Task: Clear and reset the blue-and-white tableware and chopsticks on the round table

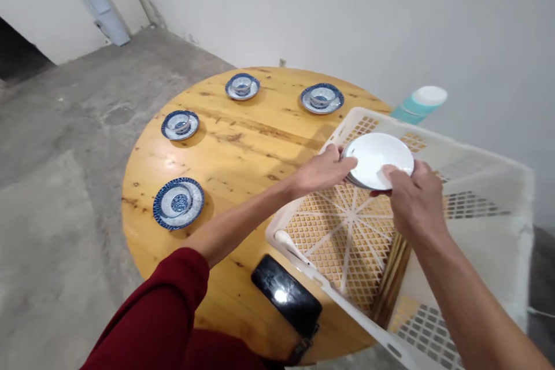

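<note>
Both my hands hold a small white plate (377,157) above a white plastic crate (477,162) that rests on a round wooden table (243,150). My left hand (323,170) grips the plate's left rim with closed fingers. My right hand (411,196) clasps its near right edge, thumb on top. A darker rim shows just under the plate, perhaps a second plate. Brown chopsticks (392,277) lie on the crate's lattice floor, and a white spoon (288,241) lies at its near left corner.
Several blue-and-white saucers with cups stand around the table's edge: (178,202), (180,125), (242,86), (322,98). A black phone (286,295) lies near the table's front edge. A teal stool with a white top (422,101) stands by the wall. A water dispenser (97,0) stands far left.
</note>
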`<state>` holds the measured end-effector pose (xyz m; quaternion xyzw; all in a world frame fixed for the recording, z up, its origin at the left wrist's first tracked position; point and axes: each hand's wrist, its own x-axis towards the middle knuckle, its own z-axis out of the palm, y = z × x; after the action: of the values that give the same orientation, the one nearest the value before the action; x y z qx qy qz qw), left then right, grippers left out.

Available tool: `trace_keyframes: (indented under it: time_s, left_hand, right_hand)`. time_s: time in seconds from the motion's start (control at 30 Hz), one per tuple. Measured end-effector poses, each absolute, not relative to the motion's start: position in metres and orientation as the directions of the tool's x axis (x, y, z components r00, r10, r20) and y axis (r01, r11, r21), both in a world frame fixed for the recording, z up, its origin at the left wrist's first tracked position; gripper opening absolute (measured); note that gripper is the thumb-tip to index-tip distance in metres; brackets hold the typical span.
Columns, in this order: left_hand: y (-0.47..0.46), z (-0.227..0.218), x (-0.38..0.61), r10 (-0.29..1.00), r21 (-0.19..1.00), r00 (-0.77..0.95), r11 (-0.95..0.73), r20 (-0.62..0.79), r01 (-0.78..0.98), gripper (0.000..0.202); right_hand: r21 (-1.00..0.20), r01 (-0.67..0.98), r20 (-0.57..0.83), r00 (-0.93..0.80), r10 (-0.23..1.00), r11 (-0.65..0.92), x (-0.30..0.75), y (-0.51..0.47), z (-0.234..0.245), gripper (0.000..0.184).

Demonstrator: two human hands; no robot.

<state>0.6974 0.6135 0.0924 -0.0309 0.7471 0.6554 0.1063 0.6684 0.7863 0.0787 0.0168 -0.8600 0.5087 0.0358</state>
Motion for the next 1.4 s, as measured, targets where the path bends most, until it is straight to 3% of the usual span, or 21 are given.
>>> trace_keyframes:
  time_s: [0.1, 0.23, 0.33, 0.6, 0.73, 1.03, 1.4]
  left_hand:
    - [0.582, 0.105, 0.763, 0.091, 0.968, -0.974, 0.166, -0.206, -0.189, 0.038]
    - [0.538, 0.107, 0.869, 0.042, 0.945, -0.976, 0.26, -0.215, -0.198, 0.04]
    - [0.505, 0.095, 0.958, -0.002, 0.904, -0.947, 0.298, -0.322, -0.308, 0.046]
    - [0.418, 0.029, 1.189, -0.054, 0.853, -0.865, 0.142, -0.499, -0.502, 0.051]
    - [0.383, 0.013, 1.268, -0.154, 0.808, -0.816, 0.129, -0.557, -0.576, 0.051]
    - [0.334, 0.015, 1.338, -0.228, 0.828, -0.804, -0.026, -0.55, -0.559, 0.053]
    - [0.269, 0.002, 1.324, -0.294, 0.842, -0.798, -0.042, -0.526, -0.538, 0.066]
  right_hand:
    - [-0.822, -0.166, 0.12, -0.986, -0.119, 0.545, 0.72, 0.764, 0.098, 0.029]
    - [-0.811, -0.234, 0.096, -0.957, -0.272, 0.537, 0.805, 0.73, 0.088, 0.032]
    - [-0.854, -0.161, -0.016, -0.942, -0.334, 0.495, 0.887, 0.699, 0.062, 0.033]
    - [-0.904, 0.164, -0.327, -0.86, -0.391, 0.396, 1.119, 0.599, -0.012, 0.046]
    - [-0.881, 0.174, -0.366, -0.84, -0.4, 0.44, 1.189, 0.556, -0.028, 0.05]
    - [-0.891, 0.02, -0.306, -0.764, -0.568, 0.454, 1.226, 0.49, -0.02, 0.048]
    - [-0.923, 0.004, -0.236, -0.796, -0.558, 0.384, 1.21, 0.416, -0.035, 0.039]
